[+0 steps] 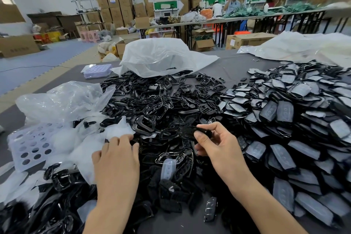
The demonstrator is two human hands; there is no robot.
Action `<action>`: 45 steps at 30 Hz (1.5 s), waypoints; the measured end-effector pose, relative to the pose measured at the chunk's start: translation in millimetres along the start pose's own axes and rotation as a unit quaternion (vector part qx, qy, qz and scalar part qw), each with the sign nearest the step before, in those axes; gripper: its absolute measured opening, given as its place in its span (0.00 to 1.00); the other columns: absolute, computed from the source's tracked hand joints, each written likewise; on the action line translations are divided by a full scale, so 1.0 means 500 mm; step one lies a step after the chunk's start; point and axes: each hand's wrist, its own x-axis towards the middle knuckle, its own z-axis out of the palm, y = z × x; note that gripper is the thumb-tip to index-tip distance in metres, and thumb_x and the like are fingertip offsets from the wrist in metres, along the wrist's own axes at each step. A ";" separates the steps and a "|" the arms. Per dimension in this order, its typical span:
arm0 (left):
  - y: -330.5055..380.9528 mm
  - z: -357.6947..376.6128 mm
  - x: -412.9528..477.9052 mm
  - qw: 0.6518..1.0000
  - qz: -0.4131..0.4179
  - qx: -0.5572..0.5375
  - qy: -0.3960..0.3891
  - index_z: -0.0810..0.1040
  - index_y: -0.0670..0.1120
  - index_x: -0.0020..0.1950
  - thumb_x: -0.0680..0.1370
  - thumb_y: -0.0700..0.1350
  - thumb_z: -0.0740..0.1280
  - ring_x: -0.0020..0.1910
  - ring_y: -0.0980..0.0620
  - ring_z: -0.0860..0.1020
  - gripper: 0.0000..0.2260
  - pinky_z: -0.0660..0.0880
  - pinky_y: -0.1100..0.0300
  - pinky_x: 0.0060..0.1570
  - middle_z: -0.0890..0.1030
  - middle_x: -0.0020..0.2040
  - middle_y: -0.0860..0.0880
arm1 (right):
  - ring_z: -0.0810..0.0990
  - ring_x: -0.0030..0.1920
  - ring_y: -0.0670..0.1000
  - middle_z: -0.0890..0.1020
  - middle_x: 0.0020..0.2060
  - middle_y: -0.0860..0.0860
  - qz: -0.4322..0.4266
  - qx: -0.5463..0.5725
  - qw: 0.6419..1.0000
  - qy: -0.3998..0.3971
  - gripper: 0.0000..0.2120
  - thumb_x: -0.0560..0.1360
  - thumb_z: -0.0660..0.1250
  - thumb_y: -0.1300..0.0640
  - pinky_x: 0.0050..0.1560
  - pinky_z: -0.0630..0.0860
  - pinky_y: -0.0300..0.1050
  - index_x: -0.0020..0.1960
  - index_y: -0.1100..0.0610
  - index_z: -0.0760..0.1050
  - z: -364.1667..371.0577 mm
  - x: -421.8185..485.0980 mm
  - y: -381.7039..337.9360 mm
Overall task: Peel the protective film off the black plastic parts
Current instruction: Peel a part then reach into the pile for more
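Note:
My right hand pinches a small black plastic part between thumb and fingers, just above the middle pile. My left hand reaches left, its fingertips touching a crumpled piece of white film at the edge of a film heap. A big pile of bare black frames and parts fills the table's middle. On the right lies a heap of black parts still covered in cloudy film. More black parts lie near the front left.
A purple tray with round holes sits at the left under loose film. Clear plastic bags and a large white bag stand behind the piles. A second purple tray lies farther back. People work at distant tables.

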 end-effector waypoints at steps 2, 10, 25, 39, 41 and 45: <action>0.000 0.002 0.003 0.997 0.010 -0.076 0.017 0.80 0.46 0.60 0.82 0.46 0.63 0.51 0.41 0.77 0.10 0.69 0.46 0.53 0.79 0.50 0.45 | 0.83 0.37 0.47 0.83 0.38 0.52 0.006 0.020 1.000 -0.002 0.06 0.78 0.71 0.61 0.43 0.83 0.41 0.50 0.50 0.81 -0.001 -0.001 -0.003; -0.006 0.006 -0.005 0.998 0.042 0.046 -0.016 0.77 0.46 0.62 0.80 0.50 0.65 0.49 0.41 0.78 0.13 0.70 0.49 0.49 0.79 0.49 0.44 | 0.84 0.39 0.47 0.83 0.42 0.55 0.017 0.026 0.999 -0.006 0.05 0.78 0.71 0.60 0.43 0.82 0.40 0.52 0.51 0.81 0.000 -0.006 -0.006; -0.024 0.009 0.014 0.992 0.095 0.004 -0.078 0.76 0.56 0.63 0.82 0.55 0.62 0.61 0.51 0.73 0.12 0.65 0.56 0.59 0.76 0.55 0.55 | 0.83 0.38 0.47 0.82 0.43 0.55 0.024 0.032 0.999 -0.001 0.05 0.78 0.70 0.62 0.42 0.82 0.41 0.53 0.53 0.80 0.001 -0.002 -0.005; 0.043 -0.009 -0.004 0.834 0.029 -0.548 -0.060 0.82 0.56 0.48 0.78 0.45 0.70 0.35 0.61 0.80 0.05 0.74 0.73 0.42 0.84 0.39 0.55 | 0.86 0.40 0.51 0.85 0.42 0.56 0.066 0.114 0.991 0.001 0.06 0.78 0.70 0.64 0.41 0.82 0.40 0.53 0.57 0.80 0.003 -0.001 -0.015; 0.057 -0.005 -0.013 0.773 0.009 -0.624 -0.114 0.82 0.57 0.50 0.75 0.47 0.71 0.40 0.57 0.82 0.06 0.78 0.68 0.44 0.85 0.43 0.51 | 0.87 0.43 0.53 0.86 0.41 0.54 0.096 0.169 0.981 -0.004 0.06 0.76 0.71 0.64 0.42 0.83 0.41 0.52 0.57 0.81 0.007 -0.002 -0.016; 0.068 0.008 -0.023 0.732 -0.009 -0.662 -0.161 0.84 0.57 0.52 0.72 0.47 0.72 0.44 0.57 0.83 0.10 0.79 0.66 0.46 0.85 0.45 0.53 | 0.86 0.53 0.59 0.86 0.51 0.58 0.131 0.256 0.955 -0.067 0.08 0.69 0.76 0.57 0.48 0.84 0.46 0.48 0.53 0.85 0.011 -0.004 -0.020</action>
